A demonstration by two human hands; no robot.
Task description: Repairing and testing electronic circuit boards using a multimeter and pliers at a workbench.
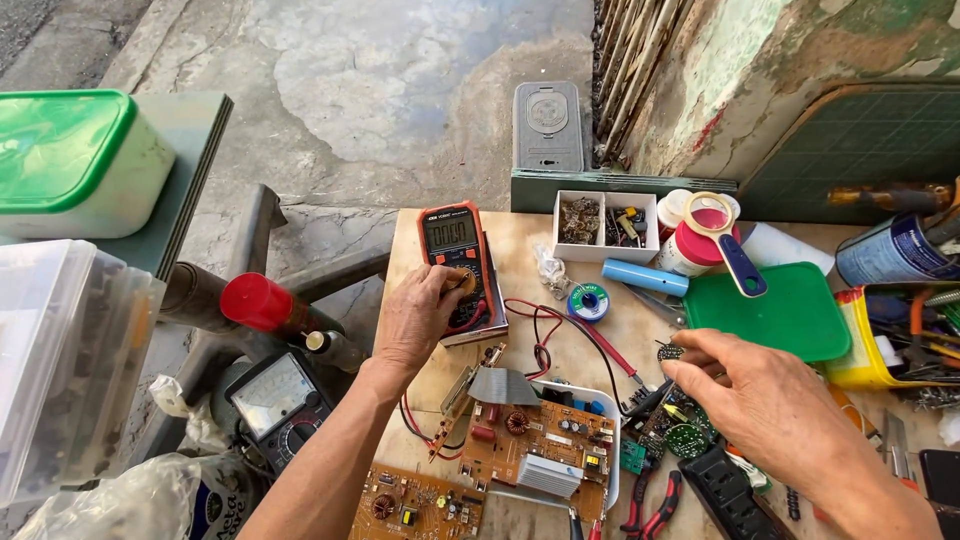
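Fingertips of left hand (418,318) pinching orange multimeter's (458,262) round dial, partly hiding it, near counter's (520,245) far left corner. Right hand (775,405) loosely curled over small dark component (671,352), grip hard to make out; copper-brown circuit boards (535,445) cut off at near edge.

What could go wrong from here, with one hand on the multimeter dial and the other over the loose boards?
1. The left hand turns the multimeter dial while its red and black leads loop loosely over the circuit board; a snag could drag the probes or the board.
2. The right hand pinches a small part above a cluttered pile; if dropped, it may be hard to find.
3. The multimeter rests near the table edge and could slide off.
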